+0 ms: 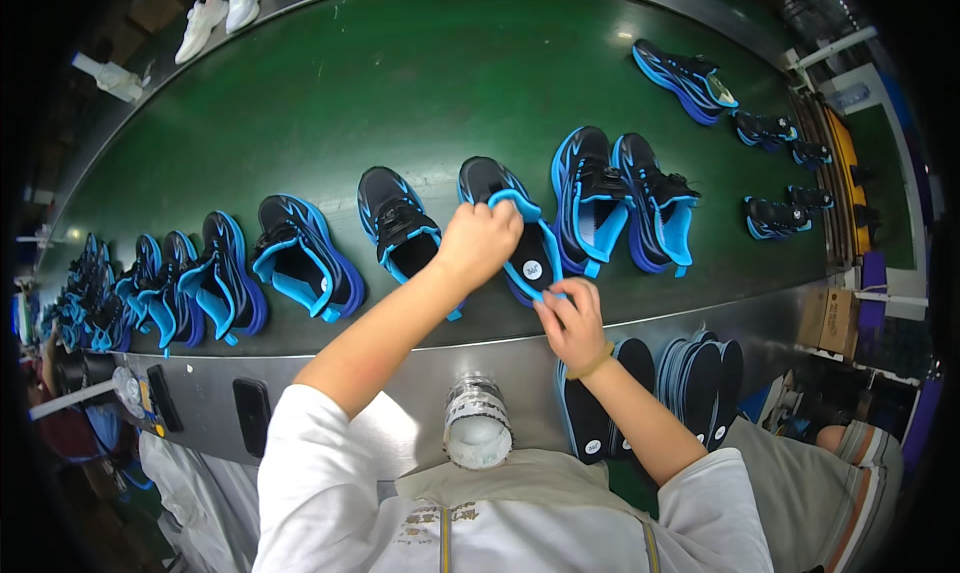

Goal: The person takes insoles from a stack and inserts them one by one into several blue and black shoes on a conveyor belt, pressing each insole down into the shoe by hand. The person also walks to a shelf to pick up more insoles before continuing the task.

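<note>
On the green conveyor belt (420,83), the left hand (478,241) grips the collar of a black-and-blue sneaker (505,213) while the right hand (570,318), nearer at five o'clock, pinches a black insole (533,258) pointing toward eleven o'clock.

We could not see the left hand's (480,241) fingertips, which were hidden behind the shoe (515,235) it gripped. The far-left shoes (85,298) blurred together, and the small shoes (778,216) at right lacked detail.
</note>
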Available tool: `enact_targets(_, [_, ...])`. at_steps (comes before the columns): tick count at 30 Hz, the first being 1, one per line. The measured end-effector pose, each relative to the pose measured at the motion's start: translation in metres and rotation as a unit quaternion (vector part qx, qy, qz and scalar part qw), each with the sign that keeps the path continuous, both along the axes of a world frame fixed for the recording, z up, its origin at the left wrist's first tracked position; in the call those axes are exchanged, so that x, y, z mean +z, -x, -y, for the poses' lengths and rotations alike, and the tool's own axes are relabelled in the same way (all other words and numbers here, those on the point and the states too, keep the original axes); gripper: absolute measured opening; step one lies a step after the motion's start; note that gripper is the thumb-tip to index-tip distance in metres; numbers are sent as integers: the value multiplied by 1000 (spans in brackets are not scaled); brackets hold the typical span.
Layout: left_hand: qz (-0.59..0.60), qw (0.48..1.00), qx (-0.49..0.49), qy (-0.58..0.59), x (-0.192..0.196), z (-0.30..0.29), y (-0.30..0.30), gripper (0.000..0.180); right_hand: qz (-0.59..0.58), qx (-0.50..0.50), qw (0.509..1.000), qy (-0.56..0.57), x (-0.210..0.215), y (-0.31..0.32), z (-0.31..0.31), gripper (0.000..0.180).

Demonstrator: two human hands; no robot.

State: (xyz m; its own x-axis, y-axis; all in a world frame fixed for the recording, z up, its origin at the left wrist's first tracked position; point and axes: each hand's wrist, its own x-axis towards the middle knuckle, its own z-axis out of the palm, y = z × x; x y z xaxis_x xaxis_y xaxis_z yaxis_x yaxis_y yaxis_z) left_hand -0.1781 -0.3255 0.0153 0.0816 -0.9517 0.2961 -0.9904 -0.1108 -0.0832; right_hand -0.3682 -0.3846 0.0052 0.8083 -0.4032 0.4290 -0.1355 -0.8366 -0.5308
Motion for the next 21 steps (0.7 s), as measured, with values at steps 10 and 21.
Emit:
enact_targets(10, [-817,565,117,2,34,-8,-47,17,-81,-86,986,-117,23,93,-28,43])
enact_targets(21, [-901,386,178,92,60,15,-6,13,-327,-215,917,-81,16,194,-84,55])
